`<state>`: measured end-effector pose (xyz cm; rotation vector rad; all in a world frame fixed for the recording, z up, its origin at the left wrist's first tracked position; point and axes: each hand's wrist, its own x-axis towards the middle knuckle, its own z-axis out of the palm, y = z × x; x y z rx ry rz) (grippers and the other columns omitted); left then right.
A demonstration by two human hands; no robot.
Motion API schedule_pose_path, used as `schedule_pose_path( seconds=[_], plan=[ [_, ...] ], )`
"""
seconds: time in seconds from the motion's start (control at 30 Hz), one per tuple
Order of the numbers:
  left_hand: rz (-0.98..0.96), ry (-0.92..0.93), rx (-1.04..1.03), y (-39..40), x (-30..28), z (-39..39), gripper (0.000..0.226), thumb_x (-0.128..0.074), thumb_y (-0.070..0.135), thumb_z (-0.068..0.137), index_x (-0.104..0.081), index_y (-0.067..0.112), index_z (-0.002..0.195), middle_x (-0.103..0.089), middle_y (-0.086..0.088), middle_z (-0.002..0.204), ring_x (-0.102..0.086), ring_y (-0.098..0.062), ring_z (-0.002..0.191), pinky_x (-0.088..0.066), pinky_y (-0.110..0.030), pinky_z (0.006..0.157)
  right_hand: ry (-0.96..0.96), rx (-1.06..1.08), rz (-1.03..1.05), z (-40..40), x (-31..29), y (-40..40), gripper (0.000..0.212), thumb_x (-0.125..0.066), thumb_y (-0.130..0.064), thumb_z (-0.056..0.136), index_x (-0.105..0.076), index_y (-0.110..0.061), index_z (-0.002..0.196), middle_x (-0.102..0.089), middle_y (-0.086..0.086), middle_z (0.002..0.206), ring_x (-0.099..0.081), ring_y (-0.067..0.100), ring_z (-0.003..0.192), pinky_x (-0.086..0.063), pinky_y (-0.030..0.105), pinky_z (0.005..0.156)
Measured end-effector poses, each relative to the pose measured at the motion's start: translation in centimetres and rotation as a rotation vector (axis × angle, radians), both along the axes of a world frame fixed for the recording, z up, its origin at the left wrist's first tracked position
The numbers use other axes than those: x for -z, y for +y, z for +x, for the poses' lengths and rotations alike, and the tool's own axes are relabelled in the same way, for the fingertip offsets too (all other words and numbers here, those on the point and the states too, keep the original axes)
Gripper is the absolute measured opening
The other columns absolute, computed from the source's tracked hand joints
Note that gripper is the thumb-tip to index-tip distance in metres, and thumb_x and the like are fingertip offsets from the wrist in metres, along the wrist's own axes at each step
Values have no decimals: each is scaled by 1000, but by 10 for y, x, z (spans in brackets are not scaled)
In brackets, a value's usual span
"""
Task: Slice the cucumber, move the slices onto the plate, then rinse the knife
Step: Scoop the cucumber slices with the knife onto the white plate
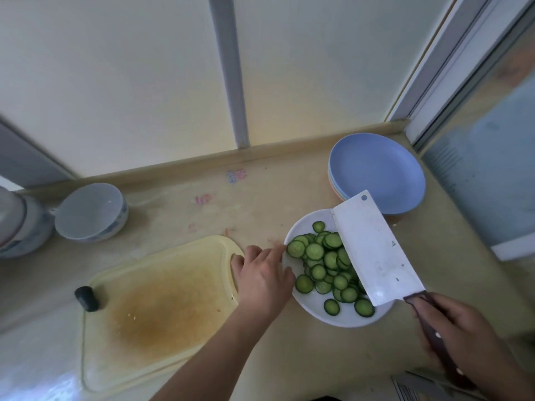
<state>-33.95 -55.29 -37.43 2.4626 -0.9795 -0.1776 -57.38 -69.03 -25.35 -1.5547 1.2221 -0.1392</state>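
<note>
Your right hand (460, 328) gripped the dark handle of the knife (376, 253), its fingers curled round the wood; the broad blade of that cleaver slanted over the right side of the white plate (311, 305), its lower edge down among the cucumber slices (324, 261); the slices lay heaped in the plate, a few loose ones scattered toward its near rim. Your left hand (260, 273) hovered at the plate's left edge, fingers relaxed and slightly apart, holding nothing; its forefinger reached toward the nearest slice, though whether it touched I cannot tell. The yellowish cutting board (156, 308) lay on the tabletop (202, 209) just left of that hand, stained brown in the middle, with a dark cucumber end (86, 298) sitting at its left edge. A stack of plates (376, 175), blue on top, stood behind the white plate, touching or nearly touching it; a pale bowl (91, 212) leaned near the far left, beside a white pot (20, 224) at the frame's edge; frosted window panes rose behind the tabletop.
</note>
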Motion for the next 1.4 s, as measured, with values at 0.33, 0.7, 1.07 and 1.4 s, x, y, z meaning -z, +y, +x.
schedule_pose_path(
  seconds=[0.33,0.7,1.07,1.4],
  plan=[
    [-37,158,-49,-1,-11,0,37,-65,24,79,-70,31,115,-71,16,91,-51,-22,100,-23,-38,86,-23,-48,59,-2,3,1,32,-55,-15,96,-53,6,72,-46,27,49,-41,23,34,-33,18,38],
    [11,143,3,13,-18,23,36,-61,23,90,-66,25,126,-72,5,104,-48,-29,107,-23,-37,82,34,-209,-10,21,8,9,12,-65,-4,88,-62,5,80,-50,25,45,-42,19,33,-32,18,37],
    [-131,-279,5,118,-58,110,33,-58,28,89,-66,24,121,-62,4,133,-49,-27,121,-36,-42,95,149,-670,34,137,-5,23,24,-72,-21,85,-60,0,87,-60,10,50,-49,23,37,-39,26,38],
    [46,-178,-450,244,-25,157,38,-71,22,81,-68,17,119,-63,-6,129,-54,-37,117,-44,-51,93,126,-825,19,230,52,109,27,-54,-31,97,-52,-14,76,-51,-8,47,-40,12,38,-34,22,41]
  ],
)
